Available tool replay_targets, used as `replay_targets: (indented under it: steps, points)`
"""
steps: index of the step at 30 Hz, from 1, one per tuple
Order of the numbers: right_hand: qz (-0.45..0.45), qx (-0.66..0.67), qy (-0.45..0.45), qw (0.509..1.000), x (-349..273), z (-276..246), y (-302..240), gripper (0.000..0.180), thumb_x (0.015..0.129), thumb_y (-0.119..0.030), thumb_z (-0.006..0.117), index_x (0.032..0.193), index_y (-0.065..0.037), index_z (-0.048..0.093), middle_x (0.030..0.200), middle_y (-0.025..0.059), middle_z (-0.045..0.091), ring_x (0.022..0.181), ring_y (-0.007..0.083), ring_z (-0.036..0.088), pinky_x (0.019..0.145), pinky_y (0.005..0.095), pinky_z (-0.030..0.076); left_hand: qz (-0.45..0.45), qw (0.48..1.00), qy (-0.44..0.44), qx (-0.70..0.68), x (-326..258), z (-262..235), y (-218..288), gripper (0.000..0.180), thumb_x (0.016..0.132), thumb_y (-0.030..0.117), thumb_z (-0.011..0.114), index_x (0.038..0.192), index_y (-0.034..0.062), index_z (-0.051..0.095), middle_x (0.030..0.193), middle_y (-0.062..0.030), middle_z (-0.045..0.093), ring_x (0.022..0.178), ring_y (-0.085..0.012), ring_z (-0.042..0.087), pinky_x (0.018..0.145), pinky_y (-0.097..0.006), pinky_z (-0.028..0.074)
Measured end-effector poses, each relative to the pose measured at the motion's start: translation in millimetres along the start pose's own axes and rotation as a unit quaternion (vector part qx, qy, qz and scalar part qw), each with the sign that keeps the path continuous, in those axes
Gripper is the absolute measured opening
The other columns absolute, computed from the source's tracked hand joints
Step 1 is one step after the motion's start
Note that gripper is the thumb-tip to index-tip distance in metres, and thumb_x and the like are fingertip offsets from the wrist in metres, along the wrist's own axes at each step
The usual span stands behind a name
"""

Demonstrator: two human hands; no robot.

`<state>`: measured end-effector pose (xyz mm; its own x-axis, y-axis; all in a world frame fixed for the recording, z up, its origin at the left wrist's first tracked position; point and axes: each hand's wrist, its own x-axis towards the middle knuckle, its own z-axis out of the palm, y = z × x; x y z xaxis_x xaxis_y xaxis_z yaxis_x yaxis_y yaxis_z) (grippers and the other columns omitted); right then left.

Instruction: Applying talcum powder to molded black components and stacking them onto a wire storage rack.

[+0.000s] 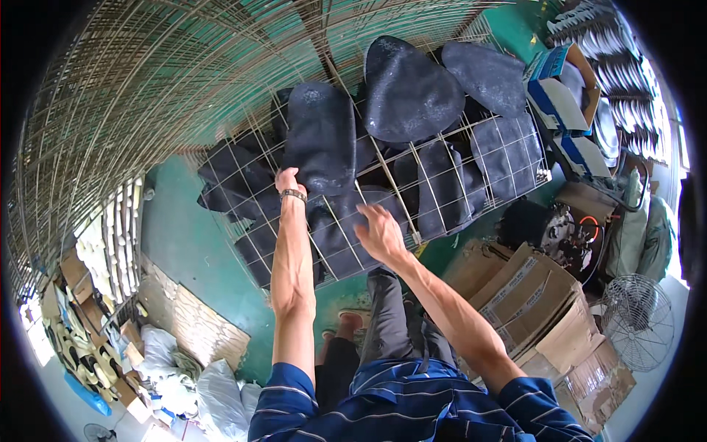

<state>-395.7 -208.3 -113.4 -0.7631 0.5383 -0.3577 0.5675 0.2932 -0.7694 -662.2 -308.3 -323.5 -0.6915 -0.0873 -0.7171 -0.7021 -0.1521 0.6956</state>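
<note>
My left hand (288, 180) grips the lower edge of a dark, rounded rubbery sheet (320, 136) that rests on a wire rack (401, 199). A metal band sits on that wrist. My right hand (380, 233) hovers with its fingers apart just above other dark sheets (442, 184) lying on the same rack, holding nothing. Two more dark rounded sheets (410, 92) lean at the rack's far side. My legs in dark trousers stand directly below the rack.
A tall wire mesh frame (147, 81) fills the left and top. Cardboard boxes (537, 302) and a floor fan (638, 320) stand at the right. Pale shoe-sole shapes (110, 243) and white bags (213, 390) lie at the lower left on a green floor (184, 236).
</note>
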Motion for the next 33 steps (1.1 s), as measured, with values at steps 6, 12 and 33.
replay_targets:
  steps: [6,12,33]
  points:
    - [0.177,-0.064,-0.030,0.982,-146.3,-31.0,122.6,0.042,0.085,-0.019,0.068,0.124,-0.004,0.067,0.123,0.0208,0.067,0.113,0.0395,0.064,0.098,0.0439,0.053,0.318,0.881,0.070,0.342,-49.3,21.0,-25.3,0.043,0.085,-0.001,0.071,0.125,0.0151,0.070,0.127,-0.0169,0.063,0.113,-0.0358,0.062,0.103,-0.045,0.048]
    - [0.242,-0.076,0.042,0.966,-288.9,-42.8,217.3,0.042,0.084,-0.022,0.072,0.121,-0.001,0.069,0.103,0.0180,0.075,0.095,0.0336,0.074,0.088,0.0409,0.058,0.381,0.837,-0.014,0.393,-48.1,-20.6,-24.9,0.078,0.102,0.061,0.043,0.153,0.0018,0.042,0.154,-0.0307,0.041,0.144,-0.0440,0.037,0.119,-0.049,0.031]
    - [0.425,0.169,0.376,0.806,-646.5,-82.6,254.6,0.044,0.086,-0.026,0.060,0.122,-0.004,0.070,0.116,0.0230,0.071,0.112,0.0410,0.067,0.098,0.0507,0.053,0.182,0.634,-0.456,0.597,-475.9,-135.7,-297.8,0.061,0.099,0.026,0.068,0.145,-0.0073,0.047,0.139,-0.0200,0.060,0.123,-0.0262,0.060,0.107,-0.037,0.045]
